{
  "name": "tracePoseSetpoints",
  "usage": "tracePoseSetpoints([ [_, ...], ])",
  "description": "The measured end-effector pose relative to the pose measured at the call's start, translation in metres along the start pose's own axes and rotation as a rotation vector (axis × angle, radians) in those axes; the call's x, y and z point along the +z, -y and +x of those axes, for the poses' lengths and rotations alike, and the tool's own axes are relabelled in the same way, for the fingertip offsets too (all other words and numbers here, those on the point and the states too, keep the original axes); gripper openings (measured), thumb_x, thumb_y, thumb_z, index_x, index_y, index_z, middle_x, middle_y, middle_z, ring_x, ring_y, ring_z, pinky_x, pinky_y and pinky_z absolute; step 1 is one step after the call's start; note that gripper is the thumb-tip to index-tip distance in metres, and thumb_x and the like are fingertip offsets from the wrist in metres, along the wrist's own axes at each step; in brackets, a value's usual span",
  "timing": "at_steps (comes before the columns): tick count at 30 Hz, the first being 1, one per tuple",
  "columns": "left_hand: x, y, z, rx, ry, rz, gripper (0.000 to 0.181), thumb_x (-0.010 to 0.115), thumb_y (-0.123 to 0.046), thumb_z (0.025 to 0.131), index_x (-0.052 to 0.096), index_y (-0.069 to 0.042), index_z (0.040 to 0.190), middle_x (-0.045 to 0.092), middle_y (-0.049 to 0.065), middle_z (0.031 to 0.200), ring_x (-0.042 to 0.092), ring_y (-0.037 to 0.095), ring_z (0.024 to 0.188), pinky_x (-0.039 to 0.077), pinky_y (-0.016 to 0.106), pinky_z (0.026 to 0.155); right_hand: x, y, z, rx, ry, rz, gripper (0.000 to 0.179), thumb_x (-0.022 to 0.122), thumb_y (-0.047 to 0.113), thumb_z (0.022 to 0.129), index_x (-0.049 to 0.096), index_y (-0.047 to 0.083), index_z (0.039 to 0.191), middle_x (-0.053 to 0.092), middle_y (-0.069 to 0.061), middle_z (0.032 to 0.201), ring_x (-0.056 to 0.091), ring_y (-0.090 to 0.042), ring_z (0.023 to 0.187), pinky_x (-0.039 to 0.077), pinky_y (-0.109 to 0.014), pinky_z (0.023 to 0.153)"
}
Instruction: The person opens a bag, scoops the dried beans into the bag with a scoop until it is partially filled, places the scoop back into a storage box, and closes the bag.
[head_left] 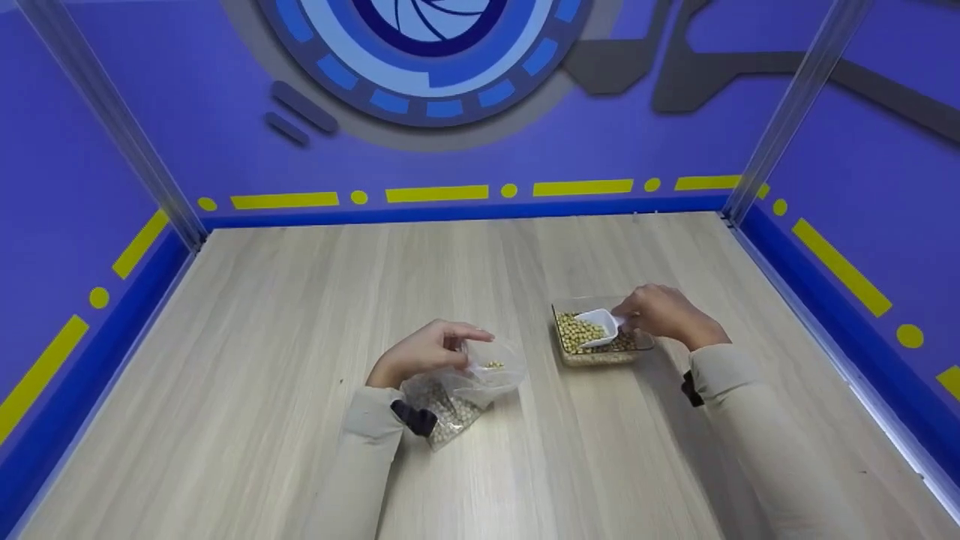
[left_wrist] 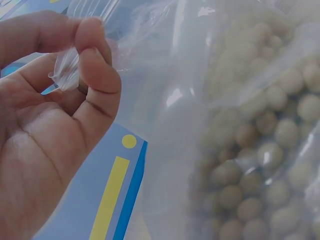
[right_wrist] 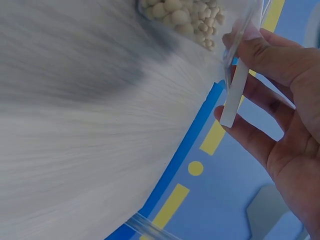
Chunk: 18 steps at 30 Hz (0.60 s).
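Left hand (head_left: 429,351) near centre, fingers pinching a part-hidden clear bag (head_left: 466,397), right hand (head_left: 666,311) right of centre, fingers clamped on a partly covered white scoop (head_left: 601,328), inside a clear container (head_left: 600,361)

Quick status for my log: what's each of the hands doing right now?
Left hand: closed, pinching the clear plastic bag near its opening.
Right hand: closed, holding the white scoop by its handle.
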<state>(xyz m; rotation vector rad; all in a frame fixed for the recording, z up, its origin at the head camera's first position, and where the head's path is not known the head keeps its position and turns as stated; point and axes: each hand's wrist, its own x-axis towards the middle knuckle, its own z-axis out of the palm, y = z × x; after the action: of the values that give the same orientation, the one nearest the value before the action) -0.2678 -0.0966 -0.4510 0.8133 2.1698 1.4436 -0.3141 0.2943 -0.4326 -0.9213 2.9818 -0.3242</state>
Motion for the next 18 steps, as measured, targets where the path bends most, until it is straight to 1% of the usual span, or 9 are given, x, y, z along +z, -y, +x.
tracePoseSetpoints([
  [2, -0.0007, 0.0037, 0.0009, 0.003, -0.001, 0.005, 0.047, 0.055, 0.010, 0.083, 0.057, 0.003, 0.130, 0.058, 0.034, 0.107, 0.040, 0.009, 0.062, 0.039, 0.019, 0.058, 0.0000, -0.0018, 0.0000, -0.007, 0.000, 0.009, 0.026, 0.075, -0.001, 0.076, 0.077, 0.005, 0.101, 0.075, -0.010, 0.094, 0.069, -0.027, 0.085, 0.054, -0.045, 0.074],
  [8, -0.0010, 0.0049, 0.0008, 0.012, -0.010, 0.009, 0.048, 0.058, 0.007, 0.082, 0.060, 0.000, 0.129, 0.059, 0.029, 0.116, 0.042, 0.010, 0.064, 0.041, 0.019, 0.059, 0.0005, -0.0051, -0.0010, -0.039, -0.014, 0.053, 0.028, 0.076, -0.002, 0.074, 0.076, 0.004, 0.102, 0.075, -0.011, 0.095, 0.069, -0.027, 0.086, 0.055, -0.045, 0.075],
  [12, -0.0013, 0.0044, 0.0004, 0.013, -0.007, 0.003, 0.047, 0.057, 0.007, 0.082, 0.060, 0.000, 0.128, 0.059, 0.029, 0.115, 0.043, 0.009, 0.064, 0.043, 0.020, 0.061, 0.0014, -0.0069, -0.0012, -0.061, -0.034, 0.058, 0.027, 0.076, -0.002, 0.074, 0.076, 0.002, 0.101, 0.075, -0.012, 0.094, 0.069, -0.028, 0.086, 0.055, -0.045, 0.075],
  [18, -0.0011, 0.0045, 0.0007, 0.012, 0.011, -0.041, 0.046, 0.055, 0.007, 0.084, 0.058, 0.003, 0.130, 0.056, 0.033, 0.103, 0.046, 0.007, 0.063, 0.046, 0.023, 0.063, 0.0022, -0.0106, -0.0013, -0.086, -0.042, 0.099, 0.028, 0.074, -0.005, 0.075, 0.074, -0.002, 0.103, 0.074, -0.017, 0.096, 0.070, -0.031, 0.088, 0.056, -0.044, 0.074],
])
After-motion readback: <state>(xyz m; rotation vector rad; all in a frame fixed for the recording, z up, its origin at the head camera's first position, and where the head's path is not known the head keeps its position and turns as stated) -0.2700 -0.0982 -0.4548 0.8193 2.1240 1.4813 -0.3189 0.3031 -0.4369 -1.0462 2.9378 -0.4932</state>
